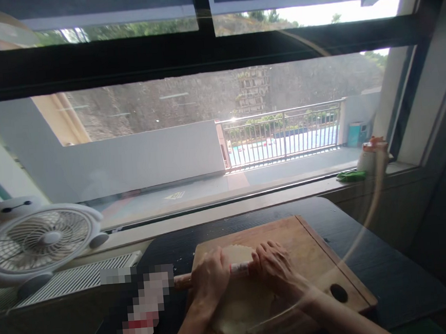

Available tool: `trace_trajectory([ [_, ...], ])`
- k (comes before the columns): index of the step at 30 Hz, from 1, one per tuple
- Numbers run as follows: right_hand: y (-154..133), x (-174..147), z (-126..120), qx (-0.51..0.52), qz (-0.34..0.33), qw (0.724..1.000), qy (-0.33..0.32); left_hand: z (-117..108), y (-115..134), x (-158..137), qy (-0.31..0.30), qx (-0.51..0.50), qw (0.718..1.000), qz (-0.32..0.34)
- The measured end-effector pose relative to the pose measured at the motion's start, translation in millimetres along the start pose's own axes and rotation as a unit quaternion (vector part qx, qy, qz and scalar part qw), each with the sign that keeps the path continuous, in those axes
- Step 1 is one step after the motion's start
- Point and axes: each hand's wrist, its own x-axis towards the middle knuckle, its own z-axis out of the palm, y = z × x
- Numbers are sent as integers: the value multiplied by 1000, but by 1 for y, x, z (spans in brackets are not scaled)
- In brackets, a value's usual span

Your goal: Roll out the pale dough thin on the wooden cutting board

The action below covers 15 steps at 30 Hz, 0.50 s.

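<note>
A wooden rolling pin (pixel 240 269) with a printed label lies across a flat sheet of pale dough (pixel 245 307). My left hand (pixel 212 273) wraps round its left part, and the pin's end sticks out beyond that hand. Over the right part, my right hand (pixel 274 262) is closed, its fingers curled on the pin. Under the dough sits a wooden cutting board (pixel 310 252) with a dark round hole near its right corner. The dough reaches past the pin on both the far and near sides, and its near edge is ragged.
A dark table (pixel 393 272) bears the board. Left of it is a pixelated pale patch with red. A white fan (pixel 47 240) stands by the window at left. On the sill (pixel 279 199) at right are a spray bottle (pixel 369 158) and a green cloth (pixel 351 176).
</note>
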Motion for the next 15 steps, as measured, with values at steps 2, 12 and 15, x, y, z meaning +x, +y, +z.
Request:
trace_trajectory([
  [2, 1, 4, 1, -2, 0, 1000, -7, -2, 2, 2, -18, 3, 1000, -12],
  [12, 19, 65, 28, -14, 56, 997, -50, 1, 6, 62, -65, 4, 997, -45],
  [15, 20, 64, 26, -10, 51, 997, -48, 1, -3, 54, -41, 17, 999, -11],
])
